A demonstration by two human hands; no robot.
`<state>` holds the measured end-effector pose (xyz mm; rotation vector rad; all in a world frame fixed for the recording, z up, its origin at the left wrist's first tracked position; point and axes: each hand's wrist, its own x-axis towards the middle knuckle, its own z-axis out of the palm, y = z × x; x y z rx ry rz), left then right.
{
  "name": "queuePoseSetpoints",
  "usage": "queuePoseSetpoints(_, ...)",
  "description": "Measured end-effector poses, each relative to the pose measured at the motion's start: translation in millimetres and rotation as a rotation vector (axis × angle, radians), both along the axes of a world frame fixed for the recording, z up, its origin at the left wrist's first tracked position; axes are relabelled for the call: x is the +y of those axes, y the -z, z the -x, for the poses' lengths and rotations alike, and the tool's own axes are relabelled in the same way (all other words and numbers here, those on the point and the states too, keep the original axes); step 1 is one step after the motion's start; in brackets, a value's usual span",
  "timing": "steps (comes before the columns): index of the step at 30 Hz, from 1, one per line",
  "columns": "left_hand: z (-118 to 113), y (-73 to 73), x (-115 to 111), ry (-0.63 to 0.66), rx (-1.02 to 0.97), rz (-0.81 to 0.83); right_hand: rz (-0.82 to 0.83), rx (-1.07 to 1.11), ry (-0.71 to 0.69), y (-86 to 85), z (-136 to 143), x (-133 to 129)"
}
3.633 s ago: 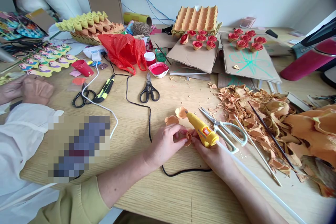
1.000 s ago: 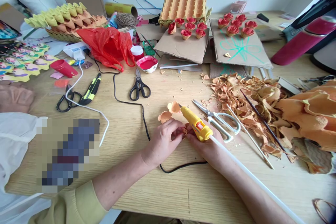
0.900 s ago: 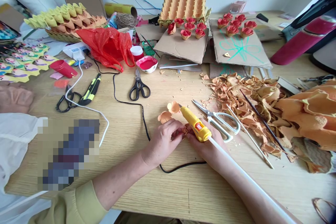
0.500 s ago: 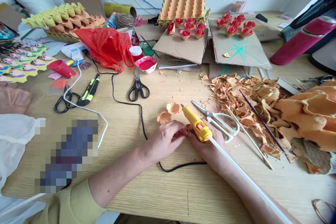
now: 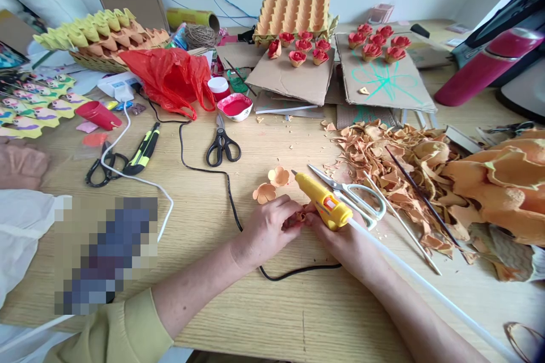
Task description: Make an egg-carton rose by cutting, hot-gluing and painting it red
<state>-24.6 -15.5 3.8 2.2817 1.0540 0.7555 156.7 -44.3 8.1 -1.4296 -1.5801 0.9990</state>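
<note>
My left hand (image 5: 270, 229) is closed, its fingertips pinching a small orange cardboard flower piece (image 5: 302, 216), mostly hidden between the fingers. From the other side, the fingertips of my right hand (image 5: 347, 241) touch the same piece. A yellow glue gun (image 5: 321, 199) with a long white glue stick rests in my right hand, its nozzle pointing up and left. Two flat orange petal shapes (image 5: 279, 176) (image 5: 264, 193) lie just beyond my left hand. White-handled scissors (image 5: 363, 202) lie beyond my right hand.
Orange scraps (image 5: 383, 153) are heaped at the right. Red roses stand on cardboard sheets (image 5: 293, 80) at the back. Black scissors (image 5: 223, 146), a dish of red paint (image 5: 235, 106) and a cutter (image 5: 143, 150) lie further left. A black cord (image 5: 230, 195) crosses the table.
The glue gun has tilted slightly, with its rear end further right. Both hands have shifted a little, still at the small flower piece. The whole view has moved slightly.
</note>
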Motion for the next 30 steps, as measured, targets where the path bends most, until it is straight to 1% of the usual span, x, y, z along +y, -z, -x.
queuePoseSetpoints(3,-0.2,0.3,-0.1,0.023,0.0,-0.047,0.04,0.128,0.099,-10.5,-2.3,0.4)
queuePoseSetpoints(5,0.0,0.6,0.2,0.038,0.007,-0.058,0.063,0.187,0.157,-14.2,-3.8,0.1)
queuePoseSetpoints(9,0.8,0.5,0.6,0.063,0.024,-0.06,0.081,0.213,0.164,-16.2,-4.8,-0.9)
queuePoseSetpoints(13,0.6,-0.5,0.2,0.068,0.044,-0.023,0.074,0.213,0.167,-19.3,-3.7,-1.5)
queuePoseSetpoints(16,0.8,-0.6,0.4,0.065,0.014,-0.004,0.074,0.245,0.142,-23.9,-4.5,-3.1)
queuePoseSetpoints(19,3.6,0.4,1.9,0.01,-0.084,0.024,0.111,0.24,0.089,-26.1,-7.5,-9.1)
queuePoseSetpoints(22,9.5,0.0,4.8,-0.082,-0.208,0.021,0.136,0.207,0.053,-22.6,-11.4,-18.4)
queuePoseSetpoints(25,15.8,-3.9,7.5,-0.151,-0.249,-0.041,0.096,0.207,0.029,-17.4,-13.8,-25.7)
queuePoseSetpoints(27,18.7,-7.5,8.2,-0.18,-0.262,-0.063,0.101,0.205,-0.016,-15.7,-14.2,-28.9)
queuePoseSetpoints(30,20.9,-12.3,7.8,-0.186,-0.302,-0.035,0.144,0.168,-0.063,-12.9,-13.9,-33.9)
